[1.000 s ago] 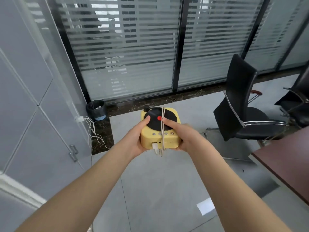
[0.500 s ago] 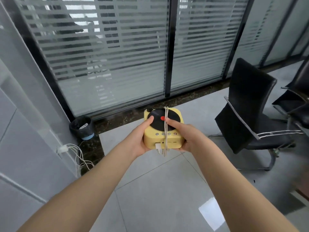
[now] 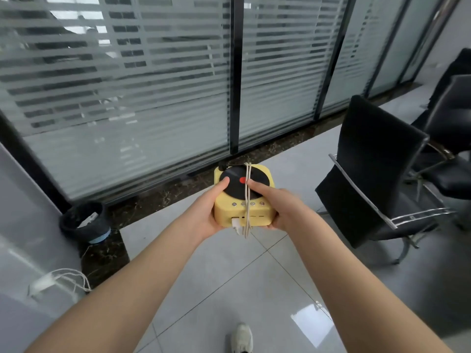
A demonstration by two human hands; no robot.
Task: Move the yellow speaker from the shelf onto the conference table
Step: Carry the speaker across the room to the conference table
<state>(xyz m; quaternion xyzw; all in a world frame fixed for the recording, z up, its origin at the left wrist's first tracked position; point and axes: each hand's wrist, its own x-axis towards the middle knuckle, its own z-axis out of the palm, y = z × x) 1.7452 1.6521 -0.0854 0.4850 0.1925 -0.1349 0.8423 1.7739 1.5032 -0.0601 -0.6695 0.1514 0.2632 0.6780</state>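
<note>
Yellow speaker [image 3: 244,200] clamped between left hand [image 3: 204,215] and right hand [image 3: 277,207], thumbs on top.

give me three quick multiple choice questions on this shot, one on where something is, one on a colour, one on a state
1. Where does the black bin stand?
A. on the floor at the left, by the glass partition
B. under a chair
C. on a table

2. What colour is the dot on the black disc atop the yellow speaker?
A. blue
B. white
C. red

3. How is the yellow speaker held?
A. by one hand alone
B. by both hands, clear of the floor
C. it lies on a chair seat

Key: 1 A, the black bin sits on the floor just below the glass partition. 2 C, the dot at the middle of the black disc is red. 3 B, the left hand and the right hand grip its two sides in the air.
</note>
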